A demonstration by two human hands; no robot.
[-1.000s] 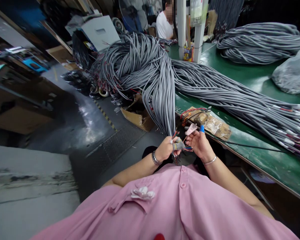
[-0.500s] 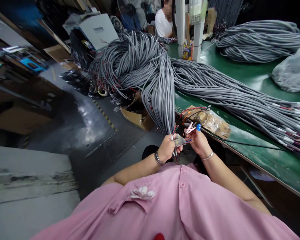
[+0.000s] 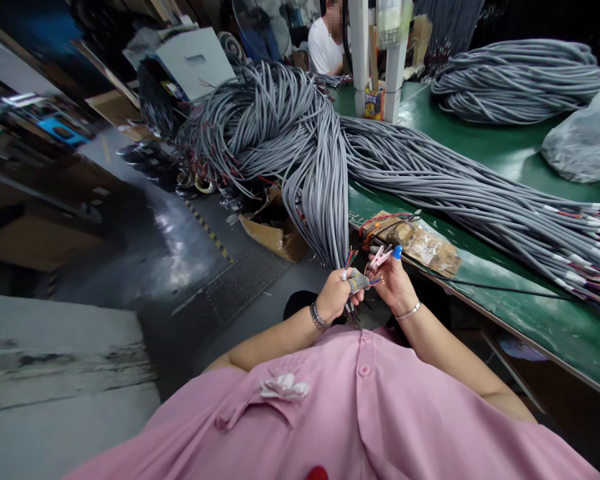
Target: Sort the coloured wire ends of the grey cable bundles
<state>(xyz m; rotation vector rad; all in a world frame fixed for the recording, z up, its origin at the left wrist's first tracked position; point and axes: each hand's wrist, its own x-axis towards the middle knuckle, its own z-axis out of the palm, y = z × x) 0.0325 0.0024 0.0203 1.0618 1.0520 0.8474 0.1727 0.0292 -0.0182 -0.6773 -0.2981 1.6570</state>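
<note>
Two hands are in my view, working just off the near edge of the green tabletop. I record the left hand as closed on coloured wires, whose ends stick out above the grip and toward the right hand. A grey cover with a yellow band is worn on one digit of the left hand. The right hand pinches a pink clip just beside those wires; its thumb wears a blue cap.

I note a grey cable bundle running down from the heaped cables to just above the left hand. A second bundle lies across the tabletop, its white-banded ends toward the right. Near the edge, beyond the right hand, sits a wooden block partly covered in clear film. Farther back I find a large cable coil and, near it, a plastic bag.
</note>
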